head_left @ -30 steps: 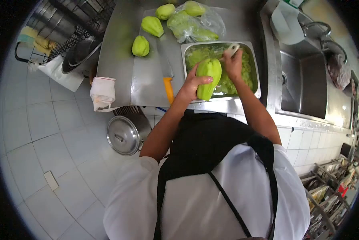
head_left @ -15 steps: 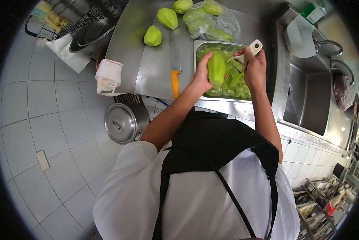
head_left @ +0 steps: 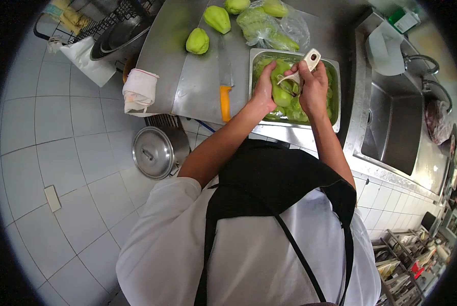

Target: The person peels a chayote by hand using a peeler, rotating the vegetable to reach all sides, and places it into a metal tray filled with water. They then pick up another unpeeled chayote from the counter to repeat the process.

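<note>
A pale green chayote (head_left: 281,94) is gripped in my left hand (head_left: 265,93), above a steel tray (head_left: 337,84) of water and green pieces. My right hand (head_left: 314,87) is closed around a white-handled peeler (head_left: 313,56), with its head at the chayote's right side. Part of the chayote is hidden by my fingers. Left of the tray lies a knife (head_left: 225,103) with an orange handle, its blade pointing away from me.
Loose chayotes (head_left: 197,41) and a clear plastic bag (head_left: 296,31) with more of them lie at the back. A folded white cloth (head_left: 140,87) sits at the counter's left corner. To the right is a sink (head_left: 394,122); a lidded pot (head_left: 151,154) stands below left.
My right hand has brought the peeler left, onto the chayote. My left hand has shifted slightly right with the chayote, which now shows less of its surface.
</note>
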A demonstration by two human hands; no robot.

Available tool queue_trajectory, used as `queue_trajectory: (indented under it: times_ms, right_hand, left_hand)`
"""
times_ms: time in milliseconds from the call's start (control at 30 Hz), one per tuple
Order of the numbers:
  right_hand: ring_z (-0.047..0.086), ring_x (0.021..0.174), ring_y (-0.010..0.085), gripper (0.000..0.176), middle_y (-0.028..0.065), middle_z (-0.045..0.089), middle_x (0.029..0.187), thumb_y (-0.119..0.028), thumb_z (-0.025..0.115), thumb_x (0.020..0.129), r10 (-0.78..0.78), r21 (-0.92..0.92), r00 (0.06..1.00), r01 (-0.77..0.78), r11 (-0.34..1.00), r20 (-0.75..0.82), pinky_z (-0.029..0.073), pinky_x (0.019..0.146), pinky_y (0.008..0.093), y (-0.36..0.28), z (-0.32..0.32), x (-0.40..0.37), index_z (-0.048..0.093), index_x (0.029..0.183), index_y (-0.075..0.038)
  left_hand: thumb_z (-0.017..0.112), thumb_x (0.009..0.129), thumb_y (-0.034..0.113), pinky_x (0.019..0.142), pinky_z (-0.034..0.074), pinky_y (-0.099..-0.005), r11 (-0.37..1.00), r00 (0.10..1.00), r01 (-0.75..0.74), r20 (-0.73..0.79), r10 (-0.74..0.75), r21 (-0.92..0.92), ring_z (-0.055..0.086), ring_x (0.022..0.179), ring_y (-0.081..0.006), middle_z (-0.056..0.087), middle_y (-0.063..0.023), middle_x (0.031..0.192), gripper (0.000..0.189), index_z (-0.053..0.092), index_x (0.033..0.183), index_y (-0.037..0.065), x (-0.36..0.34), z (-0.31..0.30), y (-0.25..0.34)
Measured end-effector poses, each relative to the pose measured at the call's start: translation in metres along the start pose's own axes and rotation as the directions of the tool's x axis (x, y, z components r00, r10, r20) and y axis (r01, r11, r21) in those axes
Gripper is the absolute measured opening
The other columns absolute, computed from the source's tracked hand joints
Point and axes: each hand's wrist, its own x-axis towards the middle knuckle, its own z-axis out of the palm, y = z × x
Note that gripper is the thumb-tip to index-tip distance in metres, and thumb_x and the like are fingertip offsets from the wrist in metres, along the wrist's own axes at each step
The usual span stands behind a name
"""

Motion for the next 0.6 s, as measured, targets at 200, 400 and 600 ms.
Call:
queue_trajectory:
  times_ms: [200,400,600]
  right_hand:
    - [0.067,0.076,0.0198,0.017,0.0104,0.062,0.086,-0.009,0.056,0.098,-0.089,-0.120,0.996,0.085,0.989,-0.027,0.054,0.069,0.0305,0.006,-0.002,0.006,0.045,0.107,0.000]
    - [0.067,0.076,0.0195,0.023,0.0105,0.062,0.086,-0.008,0.058,0.096,-0.219,-0.286,0.968,0.178,0.941,-0.119,0.053,0.067,0.0306,0.031,-0.039,0.045,0.042,0.110,0.001]
    - [0.068,0.082,0.0174,0.022,0.0111,0.067,0.090,-0.007,0.062,0.093,-0.255,-0.850,0.964,0.074,0.522,-0.073,0.052,0.070,0.0286,0.095,-0.105,0.059,0.051,0.111,-0.003]
  left_hand:
    - [0.043,0.095,0.056,0.075,0.053,-0.0455,0.994,1.000,0.007,0.001,-0.007,0.111,0.064,0.094,-0.0256,0.066,-0.0099,0.108,0.053,0.057,0.121,0.012,-0.011,-0.006,-0.011]
    - [0.055,0.092,0.052,0.069,0.055,-0.0480,0.988,0.997,0.074,-0.037,-0.069,0.138,0.066,0.086,-0.0264,0.067,-0.0099,0.103,0.049,0.058,0.119,0.011,-0.029,-0.009,-0.019]
    - [0.051,0.093,0.050,0.078,0.054,-0.0523,0.992,0.996,0.086,0.030,-0.089,0.091,0.066,0.095,-0.0280,0.067,-0.0122,0.109,0.051,0.059,0.120,0.008,-0.032,-0.020,-0.015]
